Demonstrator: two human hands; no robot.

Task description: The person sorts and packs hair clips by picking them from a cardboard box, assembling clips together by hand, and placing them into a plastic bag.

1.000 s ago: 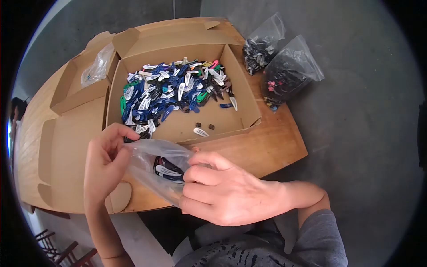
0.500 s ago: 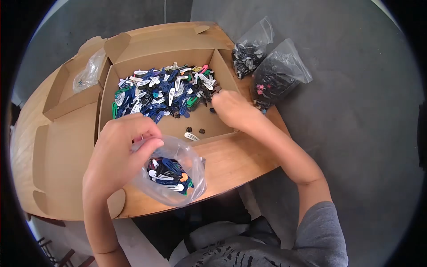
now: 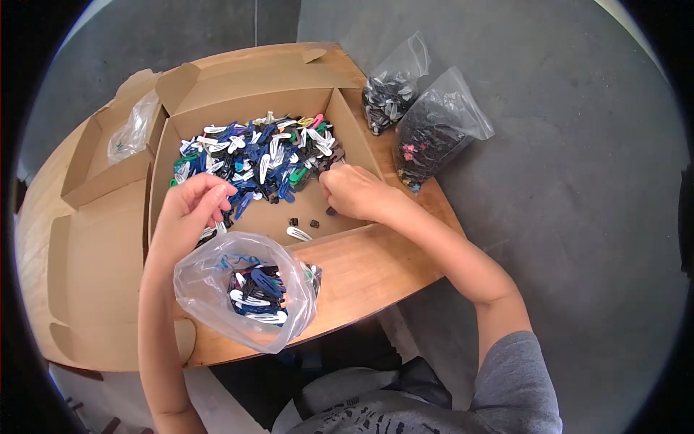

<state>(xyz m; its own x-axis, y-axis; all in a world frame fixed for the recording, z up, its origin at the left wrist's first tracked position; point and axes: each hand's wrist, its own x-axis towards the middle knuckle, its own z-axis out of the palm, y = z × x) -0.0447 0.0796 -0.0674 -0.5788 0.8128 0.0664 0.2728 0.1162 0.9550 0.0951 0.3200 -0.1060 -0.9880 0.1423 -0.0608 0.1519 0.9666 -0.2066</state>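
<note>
A cardboard box (image 3: 336, 237) holds a heap of snap hair clips (image 3: 253, 155), mostly navy, white and black. My right hand (image 3: 353, 191) is inside its right part, fingers curled down at the edge of the heap; what they hold is hidden. Over the box's front left corner is my left hand (image 3: 194, 210), its fingers pinched together beside the clips, their contents too small to make out. An open clear plastic bag (image 3: 199, 286) with clips in it stands on the table just below, touched by neither hand.
Two filled zip bags, one with dark clips (image 3: 390, 98) and one with pink pieces (image 3: 434, 137), lie at the table's right edge. A smaller box (image 3: 87, 170) holding a crumpled plastic bag (image 3: 134, 130) is at the left. The wooden table (image 3: 361, 278) ends near my body.
Both hands have left the clear bag, which now stands wide open. My right hand moved up into the box first; my left hand then let go and moved up to the heap.
</note>
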